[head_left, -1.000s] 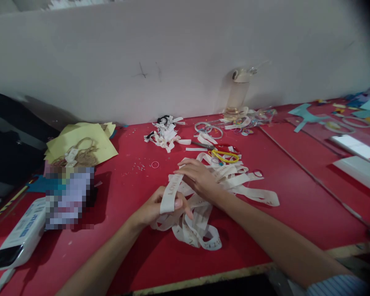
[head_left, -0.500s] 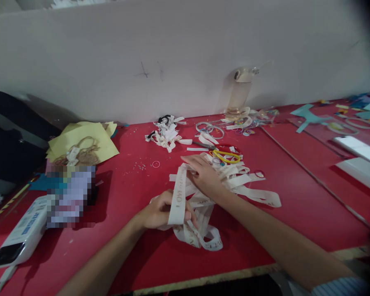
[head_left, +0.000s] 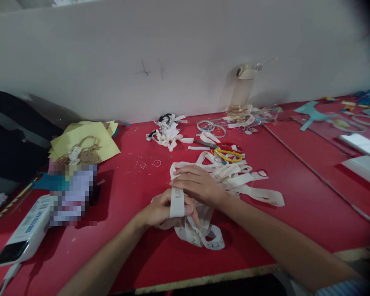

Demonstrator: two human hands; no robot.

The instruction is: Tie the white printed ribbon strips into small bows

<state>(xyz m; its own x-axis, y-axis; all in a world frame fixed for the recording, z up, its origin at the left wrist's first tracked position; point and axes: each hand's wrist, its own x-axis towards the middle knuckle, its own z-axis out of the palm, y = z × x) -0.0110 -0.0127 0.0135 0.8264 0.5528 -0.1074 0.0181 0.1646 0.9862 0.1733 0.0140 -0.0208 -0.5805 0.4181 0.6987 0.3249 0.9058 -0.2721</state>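
Note:
A long white printed ribbon [head_left: 177,202] passes over my left hand [head_left: 163,209], whose fingers are closed on it. My right hand [head_left: 199,185] lies just above and to the right, its fingers bent over the same ribbon and hiding part of the lettering. Its thumb is hidden. Loose ribbon loops [head_left: 214,238] hang down under my left hand onto the table. More white ribbon [head_left: 262,194] is heaped right of my right hand. Behind that heap lie scissors [head_left: 226,154] with red and yellow handles.
On the red table [head_left: 135,263] are a bundle of cut ribbon pieces [head_left: 169,133], a pink ring [head_left: 157,163], clear bangles [head_left: 212,128], and a bottle [head_left: 242,90] by the wall. Yellow paper [head_left: 106,142] and a white device [head_left: 26,234] are on the left, a phone [head_left: 362,146] on the right.
My right hand has come down and toward my left hand, bringing the raised ribbon stretch down. My left hand keeps its hold almost in place.

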